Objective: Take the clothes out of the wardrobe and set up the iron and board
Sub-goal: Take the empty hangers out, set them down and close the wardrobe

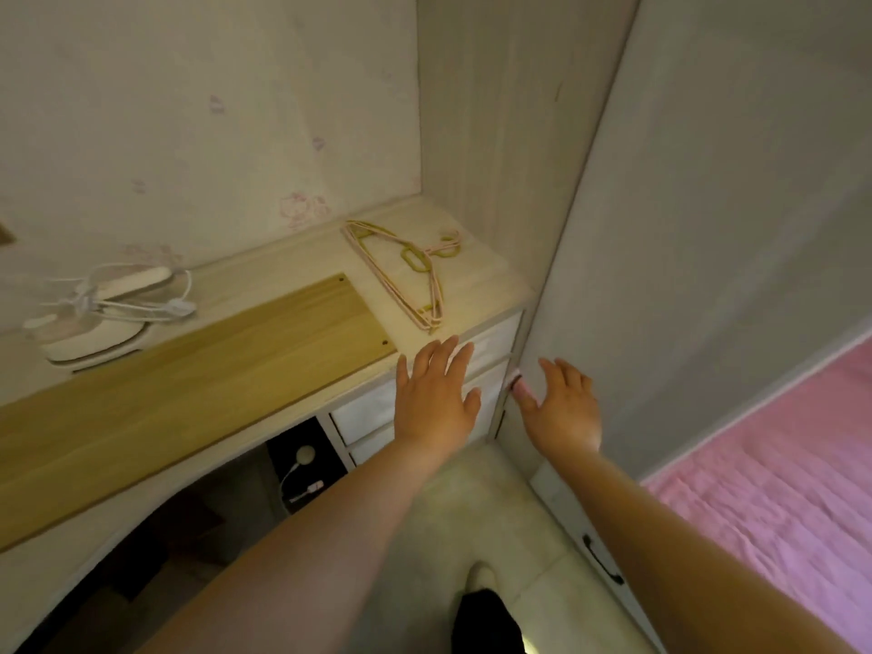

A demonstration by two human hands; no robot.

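The pale grey wardrobe door (698, 257) stands to the right of a desk (226, 337). My right hand (561, 408) lies flat against the door near its left edge, fingers spread and thumb out. My left hand (436, 394) hovers with straight fingers over the desk's right front corner, in front of the white drawers (358, 413). A small white iron (101, 323) with its cord wrapped around it sits on the desk at the left. Pink and yellow hangers (406, 271) lie on the desk's right end. No clothes are in view.
A light wooden board (198, 365) lies flat on the desk. A bed with a pink cover (778, 483) is at the right. A lower wardrobe drawer has a black handle (601, 559). Under the desk are a black box and white cable (302, 469). My foot (481, 578) stands on the pale floor.
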